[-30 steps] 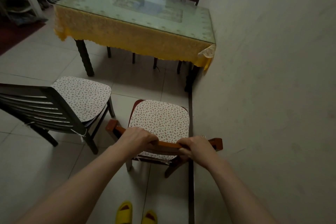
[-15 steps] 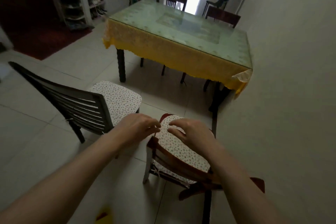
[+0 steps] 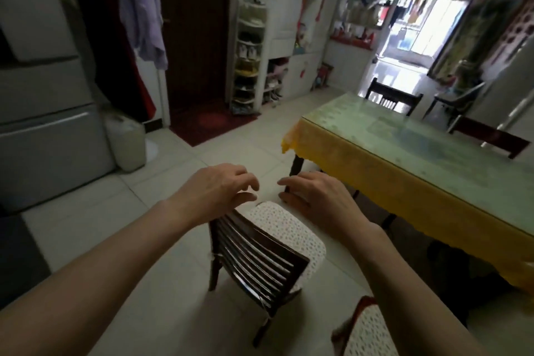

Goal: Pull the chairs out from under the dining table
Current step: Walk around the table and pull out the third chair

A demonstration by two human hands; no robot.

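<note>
The dining table [image 3: 419,136] with a glass top and yellow cloth stands at the right. A dark slatted chair [image 3: 260,266] with a spotted cushion stands clear of the table, below my hands. A reddish chair [image 3: 361,332] with the same kind of cushion shows at the bottom edge. Two more chairs sit at the table's far side: a dark one [image 3: 391,97] and a reddish one [image 3: 491,136]. My left hand [image 3: 219,193] and my right hand [image 3: 312,196] hover above the dark chair, fingers apart, holding nothing.
A refrigerator [image 3: 43,95] and a white plastic jug [image 3: 127,144] stand at the left. A shoe rack [image 3: 248,58] and a dark door are at the back. Tiled floor lies between the refrigerator and the table.
Both hands let go of the reddish chair's backrest and lifted. The view swung left and up, so the dark chair now lies under my hands.
</note>
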